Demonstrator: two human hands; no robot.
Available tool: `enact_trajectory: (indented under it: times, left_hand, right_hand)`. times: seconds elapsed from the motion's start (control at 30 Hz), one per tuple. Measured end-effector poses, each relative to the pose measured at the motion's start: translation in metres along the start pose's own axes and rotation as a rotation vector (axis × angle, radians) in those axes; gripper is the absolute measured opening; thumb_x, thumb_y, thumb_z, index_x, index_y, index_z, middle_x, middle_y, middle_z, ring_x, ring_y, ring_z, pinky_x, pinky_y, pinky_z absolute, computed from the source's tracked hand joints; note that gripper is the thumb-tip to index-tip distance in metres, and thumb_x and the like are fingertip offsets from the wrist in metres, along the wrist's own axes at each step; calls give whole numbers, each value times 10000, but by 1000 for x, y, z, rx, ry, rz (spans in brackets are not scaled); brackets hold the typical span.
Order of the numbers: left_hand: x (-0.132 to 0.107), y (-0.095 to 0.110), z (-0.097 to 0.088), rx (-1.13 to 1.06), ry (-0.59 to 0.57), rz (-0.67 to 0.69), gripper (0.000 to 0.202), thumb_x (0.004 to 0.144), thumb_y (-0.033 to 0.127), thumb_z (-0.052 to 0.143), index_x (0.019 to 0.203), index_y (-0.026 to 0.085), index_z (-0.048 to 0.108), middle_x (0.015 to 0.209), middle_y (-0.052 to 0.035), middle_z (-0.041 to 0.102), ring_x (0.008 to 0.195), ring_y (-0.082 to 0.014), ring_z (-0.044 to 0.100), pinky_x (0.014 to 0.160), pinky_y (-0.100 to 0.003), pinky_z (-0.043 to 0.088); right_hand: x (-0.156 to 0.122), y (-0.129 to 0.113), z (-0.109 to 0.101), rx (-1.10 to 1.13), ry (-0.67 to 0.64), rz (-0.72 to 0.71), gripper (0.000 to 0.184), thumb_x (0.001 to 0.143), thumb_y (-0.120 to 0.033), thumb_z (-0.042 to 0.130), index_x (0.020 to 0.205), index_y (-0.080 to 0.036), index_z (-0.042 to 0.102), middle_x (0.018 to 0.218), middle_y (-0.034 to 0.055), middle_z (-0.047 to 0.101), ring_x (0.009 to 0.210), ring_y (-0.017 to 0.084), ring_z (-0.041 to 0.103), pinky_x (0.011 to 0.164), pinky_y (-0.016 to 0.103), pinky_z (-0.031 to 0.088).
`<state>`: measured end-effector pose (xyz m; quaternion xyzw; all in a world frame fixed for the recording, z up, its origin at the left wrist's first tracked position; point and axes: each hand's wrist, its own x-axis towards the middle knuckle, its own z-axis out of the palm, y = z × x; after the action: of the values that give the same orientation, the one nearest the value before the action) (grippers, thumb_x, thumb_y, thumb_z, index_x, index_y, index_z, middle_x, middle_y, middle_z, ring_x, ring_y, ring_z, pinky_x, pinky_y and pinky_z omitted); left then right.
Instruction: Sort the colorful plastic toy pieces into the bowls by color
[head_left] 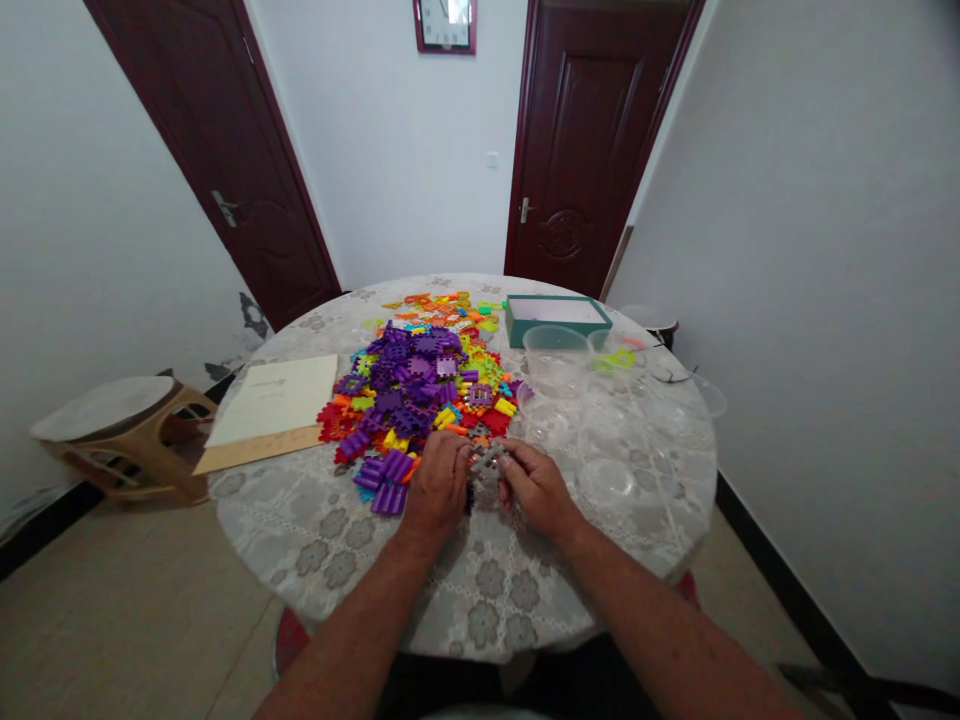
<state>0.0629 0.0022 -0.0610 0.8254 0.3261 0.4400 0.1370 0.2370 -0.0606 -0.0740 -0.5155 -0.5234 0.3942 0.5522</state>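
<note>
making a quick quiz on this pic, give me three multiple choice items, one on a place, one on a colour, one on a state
1. Where is the teal box?
A) on the stool
B) at the far side of the round table
C) on the floor

2. What colour is the interlocking block cluster between the left hand and right hand?
A) yellow
B) green
C) grey

3. How do the dark red doors stand?
A) both shut
B) both wide open
C) only one open

Answers:
1. B, it sits on the tabletop just beyond the clear plastic bowl.
2. C, grey pieces show between the hands.
3. A, each door fills its frame.
</note>
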Motion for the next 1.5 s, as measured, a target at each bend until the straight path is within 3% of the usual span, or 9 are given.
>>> enact_trajectory:
  times: [0.27,0.4,0.57,0.67,0.8,0.97,1.13,1.37,1.5]
  left_hand:
    - [-4,-3,-5,-185,-51,-64,275,1098,336,433,1070,216,678,1048,-77,712,1041,-220,672,963,-390,552]
    - [-9,-1,-9,-288,-58,-137,293,1094,338,431,1155,212,688,953,-50,715,851,-189,688,831,-350,565]
    - [-9,-2,-15,-292,218,-203,271,1079,329,444,1125,199,677,933,-44,694,758,-161,655,761,-319,552]
    - [-8,-6,-27,-221,371,-223,221,1063,303,482,1103,204,676,992,-52,695,867,-178,678,817,-329,559]
    - [-15,-12,-51,-99,454,-245,202,1054,260,493,1096,215,685,1051,-62,706,978,-201,680,900,-363,556]
    - [-35,-16,-71,31,375,-247,172,1045,219,513,1097,222,677,1055,-67,717,1023,-213,679,967,-394,544]
    - [-47,-16,-69,141,224,-93,180,1013,154,549,1133,207,671,1097,-72,723,1072,-225,670,993,-404,545]
    - [-47,-12,-64,298,112,-11,222,1003,133,544,1177,193,668,1118,-110,716,1098,-266,646,1004,-450,548]
    - [-40,-6,-59,420,-106,54,238,1000,128,557,1182,185,698,1112,-109,709,1048,-271,631,966,-439,548]
  right_hand:
    - [0,-9,4,-42,-66,20,319,988,-408,576,1196,-209,713,637,-37,632,517,148,577,521,256,478]
    - [-4,-40,-11,-352,-16,-120,274,1002,-340,560,1172,-209,729,787,8,724,649,156,657,637,255,518]
    - [22,-73,-60,-899,292,-329,325,1000,-295,538,1229,-154,719,1106,134,779,979,253,726,893,356,550]
    - [44,-71,-84,-1191,359,-271,335,993,-240,517,1233,-120,717,1186,184,757,1057,303,712,934,403,537]
    - [52,-58,-94,-1371,391,-148,353,986,-195,513,1271,-115,705,1143,189,750,1019,302,708,891,390,537]
    - [39,-55,-84,-1334,363,-290,372,991,-162,463,1276,-123,699,1156,173,749,1044,282,702,939,384,535]
    - [26,-59,-64,-1206,263,-366,337,1014,-195,460,1227,-136,715,1171,166,762,1048,284,714,957,402,554]
    - [15,-42,-5,-1154,-193,-248,377,1022,-154,485,1357,-183,656,1415,131,668,1202,246,685,1002,346,548]
    - [19,-26,18,-1245,-232,-125,384,1032,-189,510,1401,-193,616,1468,154,603,1175,254,689,929,340,562]
